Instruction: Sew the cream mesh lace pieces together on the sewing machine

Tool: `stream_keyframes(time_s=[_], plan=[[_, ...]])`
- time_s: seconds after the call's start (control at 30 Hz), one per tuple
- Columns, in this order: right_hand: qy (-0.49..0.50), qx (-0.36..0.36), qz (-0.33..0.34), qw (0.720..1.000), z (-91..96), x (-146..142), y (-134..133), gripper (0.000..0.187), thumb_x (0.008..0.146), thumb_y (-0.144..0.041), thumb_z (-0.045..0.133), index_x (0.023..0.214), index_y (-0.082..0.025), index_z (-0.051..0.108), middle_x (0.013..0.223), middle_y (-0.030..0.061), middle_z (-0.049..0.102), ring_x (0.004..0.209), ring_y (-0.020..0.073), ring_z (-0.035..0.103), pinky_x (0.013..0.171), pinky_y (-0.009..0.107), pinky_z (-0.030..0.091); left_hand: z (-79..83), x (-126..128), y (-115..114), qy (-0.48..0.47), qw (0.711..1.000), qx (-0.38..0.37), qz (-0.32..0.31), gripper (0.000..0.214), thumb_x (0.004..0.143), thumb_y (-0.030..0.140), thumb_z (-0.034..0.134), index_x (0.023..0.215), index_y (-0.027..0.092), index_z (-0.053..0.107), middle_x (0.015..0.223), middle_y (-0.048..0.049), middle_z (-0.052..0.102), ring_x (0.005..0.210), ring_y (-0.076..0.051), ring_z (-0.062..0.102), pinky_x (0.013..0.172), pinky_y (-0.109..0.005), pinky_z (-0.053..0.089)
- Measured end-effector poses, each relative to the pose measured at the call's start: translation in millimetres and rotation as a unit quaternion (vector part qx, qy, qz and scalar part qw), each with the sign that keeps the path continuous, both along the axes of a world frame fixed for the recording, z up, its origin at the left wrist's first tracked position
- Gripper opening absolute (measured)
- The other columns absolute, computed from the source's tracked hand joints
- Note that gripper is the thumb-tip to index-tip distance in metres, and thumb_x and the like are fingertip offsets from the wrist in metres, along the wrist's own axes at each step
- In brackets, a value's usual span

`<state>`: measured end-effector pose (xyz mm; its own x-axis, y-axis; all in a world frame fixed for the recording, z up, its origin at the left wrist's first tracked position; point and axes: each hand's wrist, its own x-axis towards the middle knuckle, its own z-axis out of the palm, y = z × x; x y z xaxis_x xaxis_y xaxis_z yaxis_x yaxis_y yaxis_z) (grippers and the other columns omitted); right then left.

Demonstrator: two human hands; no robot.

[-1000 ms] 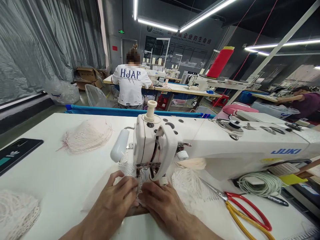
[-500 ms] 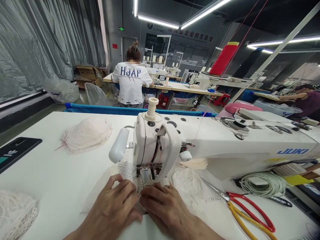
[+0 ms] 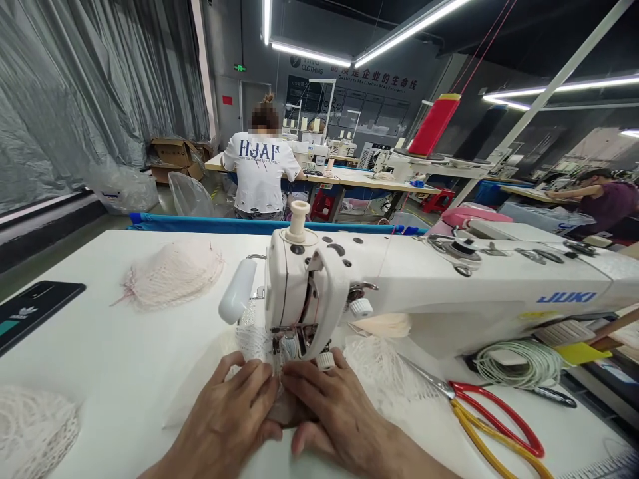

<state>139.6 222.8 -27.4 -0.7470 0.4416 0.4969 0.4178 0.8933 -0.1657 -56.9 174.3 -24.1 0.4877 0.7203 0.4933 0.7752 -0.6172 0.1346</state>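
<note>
Lace fabric (image 3: 253, 338) lies on the white table (image 3: 124, 359), right under the needle of the sewing machine (image 3: 399, 286), and its near edge is under your fingertips.

At the far left a dark phone (image 3: 30, 313) lies on the table, with a heap of lace (image 3: 30, 426) in front of it and a pile of pink netting (image 3: 172, 273) further back.

Your left hand (image 3: 234, 416) lies flat, palm down. Its fingers (image 3: 254, 376) are stretched out side by side and press the fabric to the table just left of the needle. They are not pinching it.

Your right hand (image 3: 334, 416) lies the same way. Its fingers (image 3: 304, 372) are flat and slightly spread, and they touch the left hand's fingertips in front of the needle. The fabric runs away from both hands, under the foot.

More white netting (image 3: 374, 369) is bunched to the right of your right hand. Beyond it lie red-and-yellow scissors (image 3: 494, 419) and a coil of pale cord (image 3: 519, 362).
</note>
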Motion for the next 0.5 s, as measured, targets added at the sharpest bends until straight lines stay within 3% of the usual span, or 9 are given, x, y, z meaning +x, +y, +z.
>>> stream_keyframes(time_s=[0.33,0.5], plan=[[-0.048,0.0,-0.024,0.999,0.3,-2.3,7.4,0.072,0.088,-0.066,0.014,0.126,-0.016,0.049,0.099,0.0111,0.066,0.092,0.0266,0.053,0.081,0.043,0.033,-7.6,0.1,8.4,0.002,0.997,-0.041,0.067,0.015,0.089,0.023,0.051,0.104,0.022,0.055,0.093,-0.0002,0.059,0.083,-0.018,0.057,0.09,-0.041,0.033],[-0.046,-0.01,-0.012,0.999,1.1,0.8,4.4,0.067,0.087,-0.068,0.02,0.115,-0.019,0.055,0.096,0.0096,0.065,0.083,0.0223,0.054,0.081,0.041,0.032,-12.5,1.2,5.0,0.006,0.998,-0.001,0.056,0.023,0.093,0.029,0.046,0.112,0.018,0.054,0.098,-0.0036,0.062,0.094,-0.02,0.055,0.094,-0.041,0.029]])
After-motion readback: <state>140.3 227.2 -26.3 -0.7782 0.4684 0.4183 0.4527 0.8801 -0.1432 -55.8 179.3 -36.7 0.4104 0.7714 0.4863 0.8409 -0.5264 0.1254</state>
